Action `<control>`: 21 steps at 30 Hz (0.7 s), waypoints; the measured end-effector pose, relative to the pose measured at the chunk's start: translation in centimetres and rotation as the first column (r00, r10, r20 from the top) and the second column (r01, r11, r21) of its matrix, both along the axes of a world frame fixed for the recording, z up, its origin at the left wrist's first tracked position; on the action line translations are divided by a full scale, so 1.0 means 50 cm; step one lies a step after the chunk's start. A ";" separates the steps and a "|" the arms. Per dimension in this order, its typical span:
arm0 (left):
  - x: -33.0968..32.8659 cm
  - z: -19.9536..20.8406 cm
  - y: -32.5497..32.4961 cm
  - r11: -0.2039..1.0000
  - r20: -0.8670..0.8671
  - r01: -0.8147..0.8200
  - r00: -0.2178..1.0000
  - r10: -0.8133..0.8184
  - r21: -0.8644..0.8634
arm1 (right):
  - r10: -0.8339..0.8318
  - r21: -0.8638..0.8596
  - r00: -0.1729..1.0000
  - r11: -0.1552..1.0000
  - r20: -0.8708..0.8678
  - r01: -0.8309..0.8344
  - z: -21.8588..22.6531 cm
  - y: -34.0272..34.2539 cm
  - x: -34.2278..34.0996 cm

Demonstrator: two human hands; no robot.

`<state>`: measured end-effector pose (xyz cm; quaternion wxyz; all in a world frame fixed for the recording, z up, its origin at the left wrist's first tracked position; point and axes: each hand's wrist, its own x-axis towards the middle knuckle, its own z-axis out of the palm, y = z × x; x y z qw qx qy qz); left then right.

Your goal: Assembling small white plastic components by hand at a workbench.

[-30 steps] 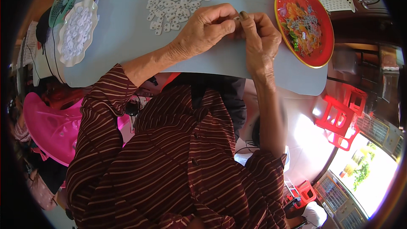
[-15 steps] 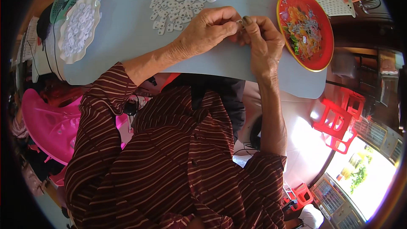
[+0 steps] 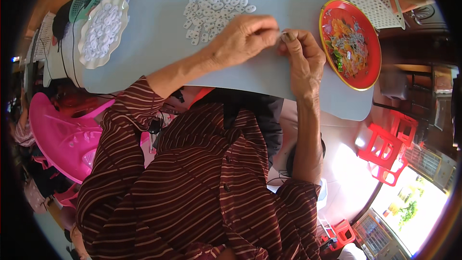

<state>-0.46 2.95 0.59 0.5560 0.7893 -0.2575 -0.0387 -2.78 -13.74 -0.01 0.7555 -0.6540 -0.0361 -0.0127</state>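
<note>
Tabletop (image 3: 154, 34): red tray (image 3: 371, 63) at right edge, white pieces (image 3: 218, 6) toward far edge. Near edge: left hand (image 3: 245, 39) loosely curled, blurred, can't tell if holding; right hand (image 3: 306, 60) pinched on a tiny pale part (image 3: 283, 33). Slack pinch could drop it.

You have one small pale piece (image 3: 283, 33) pinched in your right hand (image 3: 306, 60), over the bench (image 3: 154, 29), inward of its near edge; shape and tilt obscured. White ovals (image 3: 217, 6), holed, lie loose beyond your left hand (image 3: 243, 38), toward the far edge.
</note>
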 end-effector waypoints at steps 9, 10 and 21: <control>0.091 0.008 0.061 0.738 0.474 -0.232 0.870 -0.134 0.634 | 0.048 0.067 0.998 0.997 -0.050 -0.045 -0.001 -0.009 0.000; 0.091 0.005 0.060 0.738 0.473 -0.229 0.870 -0.137 0.635 | 0.046 0.084 0.999 0.996 -0.025 -0.044 -0.004 -0.008 -0.001; 0.085 0.015 0.023 0.804 0.450 -0.110 0.868 -0.208 0.584 | 0.020 0.031 1.000 0.999 0.009 -0.020 -0.009 -0.006 0.004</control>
